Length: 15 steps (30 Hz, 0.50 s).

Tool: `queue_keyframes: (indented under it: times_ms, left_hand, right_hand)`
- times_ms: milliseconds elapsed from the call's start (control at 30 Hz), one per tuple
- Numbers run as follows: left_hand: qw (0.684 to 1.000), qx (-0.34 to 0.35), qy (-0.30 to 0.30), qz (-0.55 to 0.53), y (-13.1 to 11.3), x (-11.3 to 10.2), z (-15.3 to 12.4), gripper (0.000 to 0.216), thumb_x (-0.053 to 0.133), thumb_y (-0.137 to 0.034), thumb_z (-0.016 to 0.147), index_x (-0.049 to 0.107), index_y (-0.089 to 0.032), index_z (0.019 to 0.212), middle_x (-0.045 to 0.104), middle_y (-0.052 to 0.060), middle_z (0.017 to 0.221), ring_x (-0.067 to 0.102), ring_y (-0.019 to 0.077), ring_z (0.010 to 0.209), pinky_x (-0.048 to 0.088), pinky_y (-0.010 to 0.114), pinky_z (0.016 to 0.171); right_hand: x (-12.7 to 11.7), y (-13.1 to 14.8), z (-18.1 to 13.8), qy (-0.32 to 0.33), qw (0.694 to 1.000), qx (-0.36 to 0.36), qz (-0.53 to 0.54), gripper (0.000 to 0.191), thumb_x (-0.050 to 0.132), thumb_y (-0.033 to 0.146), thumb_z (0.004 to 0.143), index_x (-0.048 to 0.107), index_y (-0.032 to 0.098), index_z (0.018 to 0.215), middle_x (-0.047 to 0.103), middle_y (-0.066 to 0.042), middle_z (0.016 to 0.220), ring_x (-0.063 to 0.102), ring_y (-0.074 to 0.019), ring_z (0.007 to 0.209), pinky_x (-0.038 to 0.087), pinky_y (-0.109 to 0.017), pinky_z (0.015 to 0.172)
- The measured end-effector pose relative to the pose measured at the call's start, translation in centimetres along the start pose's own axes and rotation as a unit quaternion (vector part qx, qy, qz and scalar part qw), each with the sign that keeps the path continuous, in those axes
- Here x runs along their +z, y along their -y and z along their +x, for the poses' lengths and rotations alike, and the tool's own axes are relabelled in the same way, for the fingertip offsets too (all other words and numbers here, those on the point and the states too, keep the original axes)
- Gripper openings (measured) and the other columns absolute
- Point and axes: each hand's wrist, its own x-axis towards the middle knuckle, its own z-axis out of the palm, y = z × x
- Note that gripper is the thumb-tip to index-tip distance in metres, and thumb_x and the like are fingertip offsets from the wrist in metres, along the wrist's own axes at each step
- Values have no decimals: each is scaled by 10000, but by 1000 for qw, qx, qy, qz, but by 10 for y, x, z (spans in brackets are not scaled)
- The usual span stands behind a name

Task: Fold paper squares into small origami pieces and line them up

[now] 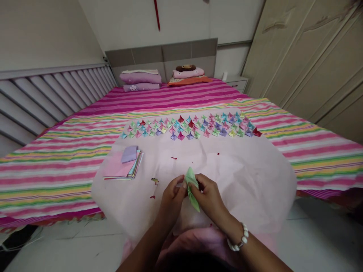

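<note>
Both hands meet over a pale pink cloth at the near edge of the bed. My left hand and my right hand pinch a folded piece of green paper between them, fingers closed on it. A beaded white bracelet circles my right wrist. A stack of coloured paper sheets lies to the left of my hands. Farther out, several small folded paper shapes in many colours lie in rows across the cloth.
The bed has a striped pink, green and yellow cover. Folded bedding and pillows sit by the headboard. A wardrobe stands on the right, a slatted panel on the left. Small paper scraps dot the cloth.
</note>
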Motion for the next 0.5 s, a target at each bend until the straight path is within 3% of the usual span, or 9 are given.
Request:
queue_keyframes:
  times_ms: [100, 233, 500]
  left_hand:
    - [999, 16, -1, 43, -6, 2, -4, 396, 573, -377, 823, 610, -174, 1161, 668, 94, 1077, 634, 200, 836, 498, 323, 753]
    - [993, 42, -8, 109, -7, 1, -5, 452, 639, -308, 769, 591, -181, 1201, 688, 73, 976, 622, 197, 779, 491, 307, 689]
    - [989, 24, -24, 147, -1, -6, 4, 428, 550, -110, 706, 632, -139, 1125, 690, 108, 1081, 640, 227, 951, 478, 360, 862]
  right_hand:
    - [-1, 3, -1, 0, 999, -35, -33, 168, 531, 137, 779, 681, 192, 831, 621, -19, 742, 524, -147, 633, 395, -255, 574]
    - [-2, 3, -1, 5, 998, -45, -42, 240, 513, 50, 705, 682, 198, 791, 603, -11, 725, 530, -147, 633, 396, -252, 572]
    - [-5, -8, 0, 1, 999, -25, 33, 301, 485, 57, 696, 709, 216, 820, 645, -25, 800, 595, -172, 744, 441, -276, 650]
